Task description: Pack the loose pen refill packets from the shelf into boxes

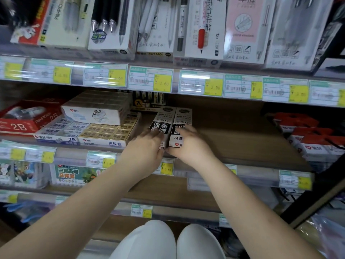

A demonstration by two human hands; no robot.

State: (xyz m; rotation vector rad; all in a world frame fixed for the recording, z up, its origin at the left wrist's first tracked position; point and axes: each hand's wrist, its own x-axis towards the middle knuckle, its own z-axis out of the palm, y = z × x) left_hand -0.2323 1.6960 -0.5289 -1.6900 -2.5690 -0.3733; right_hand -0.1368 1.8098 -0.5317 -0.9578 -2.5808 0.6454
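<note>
Two long white and black refill boxes lie side by side on the wooden middle shelf (233, 139), ends pointing toward me. My left hand (147, 146) rests on the near end of the left box (164, 118), fingers over its top. My right hand (188, 144) holds the near end of the right box (183, 116), fingers on top and thumb under the front end. Behind them stands a dark display box (147, 101) of upright refills. No loose packets are plainly visible.
Eraser boxes (108, 131) are stacked left of my hands, with a red 2B box (24, 118) further left. Red and white packs (309, 139) sit at the right. Pen boxes fill the upper shelf (158, 30). Price tags line each shelf edge.
</note>
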